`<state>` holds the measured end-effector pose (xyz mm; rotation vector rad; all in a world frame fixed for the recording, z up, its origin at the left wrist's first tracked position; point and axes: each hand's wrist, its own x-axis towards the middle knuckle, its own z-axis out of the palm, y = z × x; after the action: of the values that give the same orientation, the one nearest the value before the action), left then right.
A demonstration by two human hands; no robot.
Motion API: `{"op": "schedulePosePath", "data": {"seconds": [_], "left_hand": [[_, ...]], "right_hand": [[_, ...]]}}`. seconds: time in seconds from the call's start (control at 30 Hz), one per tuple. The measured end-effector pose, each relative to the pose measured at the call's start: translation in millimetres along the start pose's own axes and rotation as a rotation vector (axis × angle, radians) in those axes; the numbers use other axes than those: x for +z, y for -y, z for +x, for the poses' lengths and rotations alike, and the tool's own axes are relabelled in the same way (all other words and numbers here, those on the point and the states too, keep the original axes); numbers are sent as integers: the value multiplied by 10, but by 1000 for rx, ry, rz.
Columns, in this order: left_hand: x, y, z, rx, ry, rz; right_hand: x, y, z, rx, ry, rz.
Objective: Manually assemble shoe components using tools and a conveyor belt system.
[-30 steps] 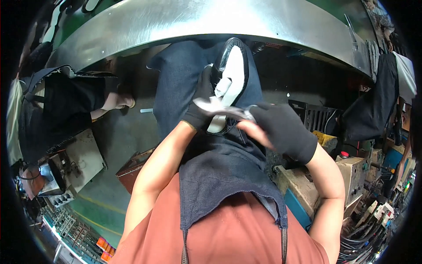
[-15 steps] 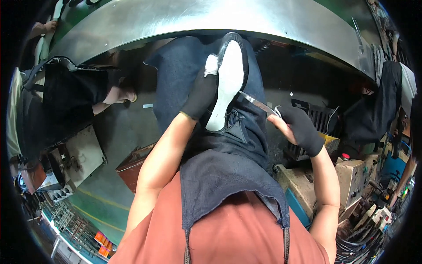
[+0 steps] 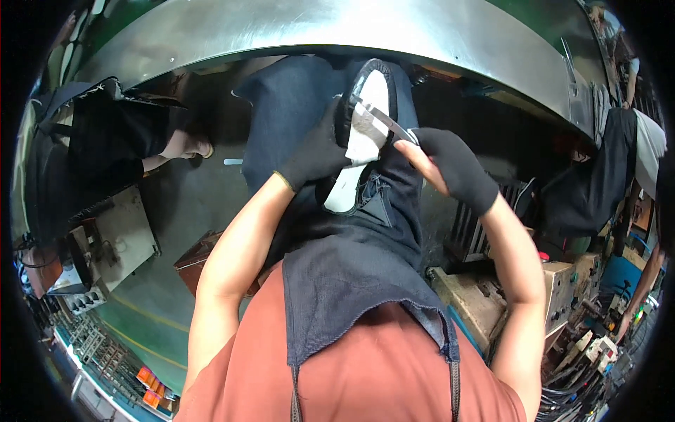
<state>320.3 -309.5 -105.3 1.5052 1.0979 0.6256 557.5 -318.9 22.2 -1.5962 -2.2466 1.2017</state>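
A shoe [image 3: 343,191] with a white bottom and black upper lies sole-up on my lap, its toe pointing away from me. My left hand [image 3: 314,151], in a black glove, grips the shoe from its left side. A white-wrapped thumb [image 3: 365,139] lies across the middle of the bottom. In my right hand [image 3: 453,167], also black-gloved with the thumb bare, is a narrow metal knife-like tool [image 3: 392,124]. Its tip reaches the left edge of the shoe's front part. Whether the tip cuts or only touches cannot be made out.
A curved metal table [image 3: 295,28] runs across the far side. Below it, at left, another person's foot [image 3: 198,146] shows near dark cloth. A reddish box [image 3: 200,261] stands on the floor left of me. Worn machine housings [image 3: 467,299] and cables are on my right.
The tool has moved left, from beside the shoe's right edge to across its front part. My left thumb has come down over the white bottom, and the shoe has tilted slightly.
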Motion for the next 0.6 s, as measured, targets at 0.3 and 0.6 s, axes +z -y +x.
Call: {"op": "schedulePosePath", "data": {"seconds": [0.3,0.6], "left_hand": [[-151,-520,-45,-119,-7,0],[-733,-1606,1219,-32,-85,-900]], "right_hand": [[473,-33,-250,115,-236,294],[1588,-425,-724,579,-418,915]]}}
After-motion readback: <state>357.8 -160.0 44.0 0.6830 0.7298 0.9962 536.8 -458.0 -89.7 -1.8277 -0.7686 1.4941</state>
